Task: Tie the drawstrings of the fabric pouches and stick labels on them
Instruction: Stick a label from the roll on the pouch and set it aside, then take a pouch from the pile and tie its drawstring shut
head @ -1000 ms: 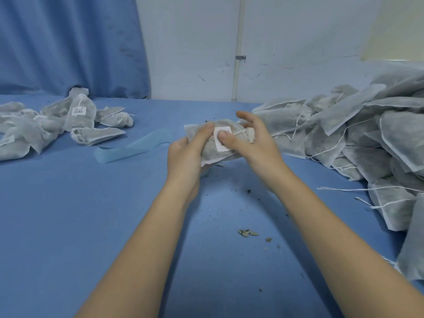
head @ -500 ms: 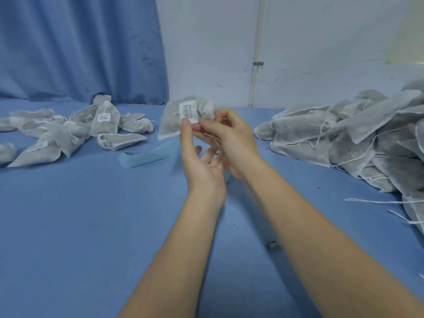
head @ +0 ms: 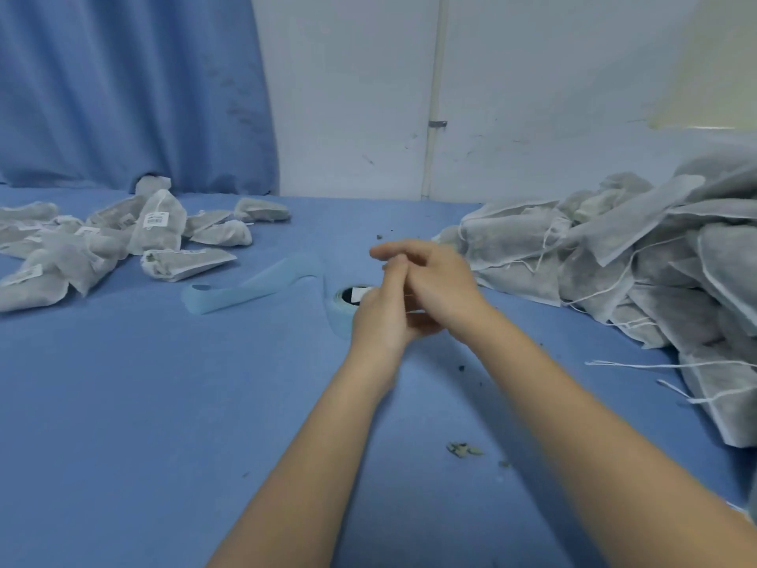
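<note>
My left hand (head: 379,317) and my right hand (head: 434,276) meet over the middle of the blue table, fingers fairly straight and touching each other. Neither visibly holds a pouch. Just behind my left hand sits the light blue label roll (head: 342,311), with a white label showing at its top. Its empty backing strip (head: 254,284) trails off to the left. Tied, labelled pouches (head: 157,231) lie in a loose heap at the far left. A big pile of untied grey pouches (head: 614,256) with loose white drawstrings fills the right side.
The blue table (head: 143,403) has bare cloth at the front and left. Dried crumbs (head: 463,449) lie near my right forearm. A blue curtain (head: 123,84) and a white wall stand behind the table. Loose strings (head: 655,364) stretch from the right pile.
The labelled pouch that both hands held up has left them, and one more pouch now lies at the back of the left heap. Both hands have dropped to the label roll.
</note>
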The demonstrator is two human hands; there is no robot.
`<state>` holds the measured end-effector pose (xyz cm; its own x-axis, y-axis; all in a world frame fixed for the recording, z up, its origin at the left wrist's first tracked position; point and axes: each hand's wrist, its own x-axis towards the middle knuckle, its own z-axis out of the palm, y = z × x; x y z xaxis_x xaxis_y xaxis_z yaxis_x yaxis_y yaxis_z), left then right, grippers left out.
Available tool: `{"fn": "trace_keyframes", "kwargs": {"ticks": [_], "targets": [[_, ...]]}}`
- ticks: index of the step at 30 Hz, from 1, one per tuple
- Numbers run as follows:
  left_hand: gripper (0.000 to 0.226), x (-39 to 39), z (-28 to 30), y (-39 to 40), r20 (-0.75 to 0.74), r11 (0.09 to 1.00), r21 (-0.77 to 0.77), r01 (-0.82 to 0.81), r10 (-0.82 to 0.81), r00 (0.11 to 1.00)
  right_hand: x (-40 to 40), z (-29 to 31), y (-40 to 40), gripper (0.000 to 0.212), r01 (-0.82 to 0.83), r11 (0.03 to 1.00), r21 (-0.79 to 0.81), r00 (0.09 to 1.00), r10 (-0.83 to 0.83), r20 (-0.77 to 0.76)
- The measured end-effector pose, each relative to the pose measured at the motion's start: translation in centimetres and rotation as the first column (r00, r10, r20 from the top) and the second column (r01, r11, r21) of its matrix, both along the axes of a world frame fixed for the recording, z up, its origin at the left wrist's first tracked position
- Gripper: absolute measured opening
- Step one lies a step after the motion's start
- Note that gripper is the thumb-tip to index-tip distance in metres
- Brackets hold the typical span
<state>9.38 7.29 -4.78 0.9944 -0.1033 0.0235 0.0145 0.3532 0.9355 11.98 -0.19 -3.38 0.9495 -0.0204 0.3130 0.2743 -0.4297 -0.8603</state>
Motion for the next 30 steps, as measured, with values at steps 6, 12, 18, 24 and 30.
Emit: {"fn": "trace_keyframes", "kwargs": {"ticks": [6, 12, 18, 24, 30], "targets": [[0.026, 0.2, -1.3, -1.2, 0.045, 0.971, 0.237, 0.014, -0.025, 0.999, 2.5, -1.4, -6.5, 0.025, 0.301, 0.776, -0.555, 0.953, -0.268, 0.142], [0.018, 0.2, -0.9, -0.9, 0.09, 0.974, 0.211, -0.078, 0.06, 0.994, 7.4, -0.7, -10.5, 0.044, 0.235, 0.552, -0.8, 0.923, -0.385, 0.006], [0.018, 0.4, -1.0, -0.6, 0.16, 0.957, 0.252, -0.145, 0.107, 0.981, 8.4, -1.0, -10.9, 0.03, 0.262, 0.557, -0.788, 0.907, -0.42, 0.004], [0.021, -0.1, -1.2, -0.8, 0.303, 0.892, 0.384, -0.24, 0.124, 0.945, 3.4, -0.2, -8.1, 0.039, 0.385, 0.429, -0.817, 0.897, -0.383, 0.221], [0.046, -0.3, -1.3, -0.6, 0.331, 0.806, 0.508, -0.305, 0.145, 0.932, -3.8, -0.2, -6.1, 0.036, 0.36, 0.586, -0.726, 0.933, -0.204, 0.298]]}}
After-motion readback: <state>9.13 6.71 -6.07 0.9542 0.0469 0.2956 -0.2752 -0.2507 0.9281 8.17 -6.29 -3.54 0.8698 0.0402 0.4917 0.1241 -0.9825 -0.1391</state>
